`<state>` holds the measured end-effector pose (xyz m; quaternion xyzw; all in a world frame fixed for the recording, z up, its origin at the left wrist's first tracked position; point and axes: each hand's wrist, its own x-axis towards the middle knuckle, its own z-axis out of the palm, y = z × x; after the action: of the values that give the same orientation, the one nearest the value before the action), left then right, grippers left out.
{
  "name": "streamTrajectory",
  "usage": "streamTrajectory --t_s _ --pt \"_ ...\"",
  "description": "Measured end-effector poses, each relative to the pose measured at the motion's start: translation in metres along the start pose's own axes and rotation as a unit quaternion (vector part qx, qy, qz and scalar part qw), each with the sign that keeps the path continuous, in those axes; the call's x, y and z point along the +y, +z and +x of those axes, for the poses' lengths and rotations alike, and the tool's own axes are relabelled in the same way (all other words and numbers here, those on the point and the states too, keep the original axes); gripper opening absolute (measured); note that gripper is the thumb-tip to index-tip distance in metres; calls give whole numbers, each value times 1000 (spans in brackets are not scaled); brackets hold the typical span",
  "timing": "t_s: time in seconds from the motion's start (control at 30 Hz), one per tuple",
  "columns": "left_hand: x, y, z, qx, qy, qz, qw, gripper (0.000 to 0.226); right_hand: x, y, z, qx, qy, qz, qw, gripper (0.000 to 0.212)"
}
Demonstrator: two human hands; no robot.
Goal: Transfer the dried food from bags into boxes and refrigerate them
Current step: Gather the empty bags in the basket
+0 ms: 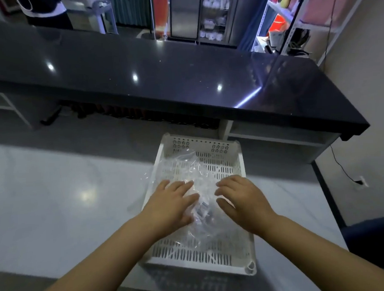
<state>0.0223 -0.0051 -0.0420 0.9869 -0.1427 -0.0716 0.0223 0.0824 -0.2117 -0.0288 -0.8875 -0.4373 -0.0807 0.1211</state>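
A white perforated plastic crate (241,162) stands on the pale floor in front of me. Crumpled clear plastic bags (183,165) lie inside it. My left hand (169,202) and my right hand (242,198) are both down in the crate, palms down, fingers spread over the plastic, one on each side of the bundle. What the bags hold is too blurred to tell. No box is visible.
A long black glossy counter (183,83) runs across just beyond the crate. Behind it stands a glass-door cabinet (215,12) with white items. Metal shelving (291,29) is at the back right. A cable runs to a wall socket (359,181) at the right.
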Motion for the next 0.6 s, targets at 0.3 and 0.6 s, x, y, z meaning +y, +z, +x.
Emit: streamTrajectory --t_s 0.3,0.6 --pt "-7 21 -11 -71 30 24 997 71 -19 22 33 -251 231 -53 938 69" --pt "-12 9 -12 25 13 11 1000 61 -17 11 33 -176 338 32 924 17"
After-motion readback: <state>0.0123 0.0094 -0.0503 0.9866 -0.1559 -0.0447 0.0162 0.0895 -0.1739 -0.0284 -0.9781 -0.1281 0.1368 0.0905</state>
